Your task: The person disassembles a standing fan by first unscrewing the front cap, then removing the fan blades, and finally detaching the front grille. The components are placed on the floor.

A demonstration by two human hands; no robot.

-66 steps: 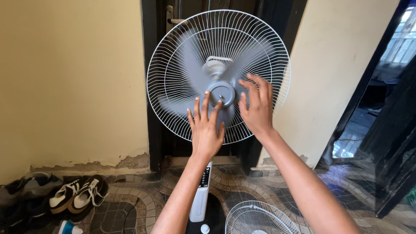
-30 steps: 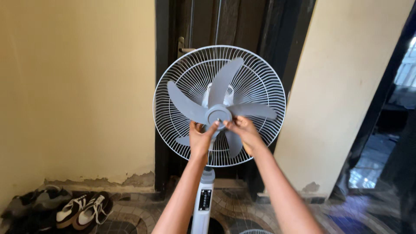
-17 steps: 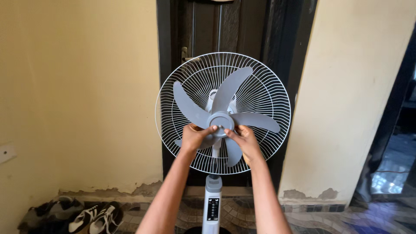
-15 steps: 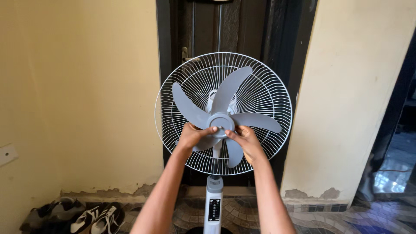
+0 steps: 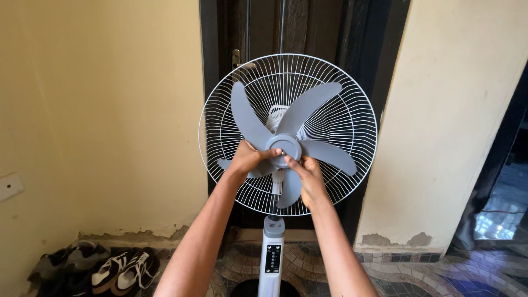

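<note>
A standing fan faces me with its front guard off. Its white rear wire grille [image 5: 352,115] rings a grey five-bladed propeller [image 5: 245,118]. My left hand [image 5: 247,159] grips the left side of the grey round hub [image 5: 286,147], fingers curled on it. My right hand [image 5: 305,173] pinches the hub's lower right edge from below. The fan's white pole [image 5: 272,258] with a dark control panel stands between my forearms.
A dark wooden door [image 5: 308,33] is behind the fan, with yellow walls [image 5: 99,110] on both sides. Several shoes [image 5: 118,269] lie on the patterned tile floor at lower left. An open passage [image 5: 506,203] shows at the right edge.
The blades were spinning under my flat palms; they now stand still. My hands have closed onto the hub, and my view has risen and moved closer.
</note>
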